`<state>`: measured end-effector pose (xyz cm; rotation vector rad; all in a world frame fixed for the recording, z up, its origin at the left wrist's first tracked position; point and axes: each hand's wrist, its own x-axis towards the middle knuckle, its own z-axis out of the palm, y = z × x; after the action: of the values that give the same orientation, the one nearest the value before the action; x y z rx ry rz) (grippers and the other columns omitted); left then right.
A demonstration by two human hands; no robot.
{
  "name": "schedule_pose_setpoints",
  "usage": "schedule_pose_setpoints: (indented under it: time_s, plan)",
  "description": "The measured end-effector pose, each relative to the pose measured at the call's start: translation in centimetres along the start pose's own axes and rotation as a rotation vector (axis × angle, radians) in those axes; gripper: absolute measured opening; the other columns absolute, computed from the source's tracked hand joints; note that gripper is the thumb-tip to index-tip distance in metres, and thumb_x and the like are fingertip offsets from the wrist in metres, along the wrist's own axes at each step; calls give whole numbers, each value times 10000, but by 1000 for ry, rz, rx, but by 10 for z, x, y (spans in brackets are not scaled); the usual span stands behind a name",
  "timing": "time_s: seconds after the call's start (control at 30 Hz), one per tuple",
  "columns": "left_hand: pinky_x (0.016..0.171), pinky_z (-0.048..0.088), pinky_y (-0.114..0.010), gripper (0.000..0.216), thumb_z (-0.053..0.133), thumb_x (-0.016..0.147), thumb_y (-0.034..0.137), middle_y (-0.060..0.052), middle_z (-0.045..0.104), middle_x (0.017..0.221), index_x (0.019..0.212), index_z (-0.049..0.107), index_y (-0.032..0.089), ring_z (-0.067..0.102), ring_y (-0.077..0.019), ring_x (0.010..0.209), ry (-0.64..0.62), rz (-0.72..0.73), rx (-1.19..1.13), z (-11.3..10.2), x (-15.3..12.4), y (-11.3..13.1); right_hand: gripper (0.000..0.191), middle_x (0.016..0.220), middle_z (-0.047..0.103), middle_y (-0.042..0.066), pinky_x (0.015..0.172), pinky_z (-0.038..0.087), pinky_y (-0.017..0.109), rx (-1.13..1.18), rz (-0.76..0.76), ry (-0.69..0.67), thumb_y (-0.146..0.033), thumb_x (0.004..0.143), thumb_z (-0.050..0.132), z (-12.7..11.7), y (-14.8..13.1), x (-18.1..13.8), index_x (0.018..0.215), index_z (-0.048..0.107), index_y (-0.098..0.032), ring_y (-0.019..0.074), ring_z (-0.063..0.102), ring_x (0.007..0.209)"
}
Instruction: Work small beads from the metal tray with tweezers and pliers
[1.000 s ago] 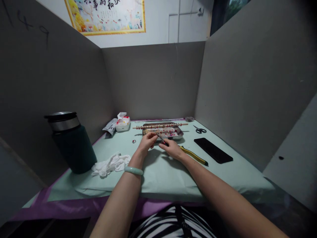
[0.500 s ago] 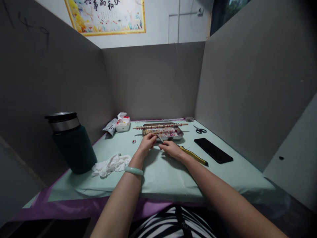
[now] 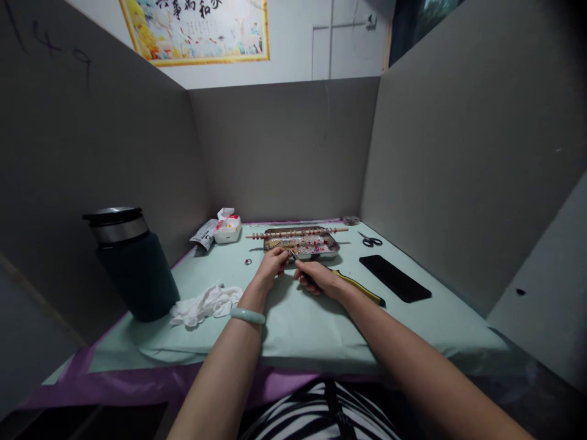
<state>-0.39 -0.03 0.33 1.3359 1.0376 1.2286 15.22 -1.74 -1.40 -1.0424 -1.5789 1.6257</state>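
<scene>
My left hand (image 3: 272, 265) is closed in a pinch on something too small to make out, just in front of a metal tray (image 3: 334, 250) full of small beads. My right hand (image 3: 318, 278) is closed round a thin metal tool (image 3: 293, 255) with a dark handle, whose tip points at my left fingertips. A jade bangle (image 3: 247, 315) sits on my left wrist. Across the tray's far rim lies a wooden stick (image 3: 298, 233) strung with beads. Yellow-handled pliers (image 3: 360, 288) lie on the mat right behind my right hand.
A dark green flask (image 3: 132, 264) stands at the left with white gloves (image 3: 204, 304) beside it. A black phone (image 3: 394, 278) and small scissors (image 3: 369, 240) lie to the right. A tissue pack (image 3: 220, 230) rests at the back left. Grey partitions wall in the mat.
My right hand has turned the tool so its tip has risen toward my left fingertips. My left hand has shifted slightly toward the tray.
</scene>
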Motion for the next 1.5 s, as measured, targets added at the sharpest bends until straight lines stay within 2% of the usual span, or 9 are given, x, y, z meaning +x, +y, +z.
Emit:
schedule_pose_setpoints:
  time_s: [0.13, 0.27, 0.57, 1.0, 1.27, 1.4, 1.5]
  plan:
    - [367, 199, -187, 153, 555, 732, 260, 59, 401, 493, 655, 460, 168, 293, -36, 364, 1, 3, 27, 0, -1, 0, 415, 558, 385, -57, 331, 188, 181, -15, -13, 4, -566, 806, 475, 2, -3, -2, 759, 515, -156, 37, 309, 375]
    - [379, 233, -189, 137, 564, 709, 247, 61, 387, 474, 638, 483, 163, 321, -47, 383, 46, 85, 115, 0, -1, 0, 412, 554, 374, -63, 334, 180, 178, -9, -26, -6, -567, 796, 490, 2, -3, -3, 762, 514, -157, 34, 298, 373]
    - [450, 301, -187, 94, 559, 683, 230, 36, 460, 521, 653, 571, 141, 395, -69, 482, 100, 221, 259, 0, 0, 1, 394, 526, 356, -76, 335, 173, 174, -58, -52, 36, -558, 785, 509, 4, -4, -4, 760, 492, -165, 32, 268, 372]
    - [533, 324, -204, 87, 539, 670, 202, 8, 530, 582, 623, 589, 149, 440, -100, 578, 183, 314, 397, -1, 9, -10, 376, 490, 279, -89, 327, 141, 171, -133, -52, 109, -541, 786, 518, 5, -1, 1, 732, 483, -171, 30, 220, 364]
    - [501, 292, -198, 103, 557, 668, 230, 36, 463, 534, 600, 536, 156, 381, -84, 520, 148, 271, 292, 2, 7, -8, 369, 509, 194, -102, 352, 72, 171, 147, 51, -74, -537, 785, 513, 2, -6, -4, 726, 464, -176, 31, 130, 386]
    - [531, 305, -203, 98, 551, 674, 204, 31, 480, 551, 590, 541, 155, 401, -88, 548, 175, 330, 339, 3, 6, -6, 365, 517, 188, -101, 355, 65, 173, 214, 68, -136, -540, 793, 502, 1, -6, -3, 752, 473, -178, 35, 123, 390]
    - [555, 318, -206, 92, 532, 693, 199, 26, 503, 580, 614, 552, 157, 423, -94, 577, 168, 371, 367, 3, 6, -6, 363, 519, 204, -98, 356, 73, 174, 181, 42, -90, -536, 794, 501, 4, -7, -3, 748, 474, -176, 34, 136, 390]
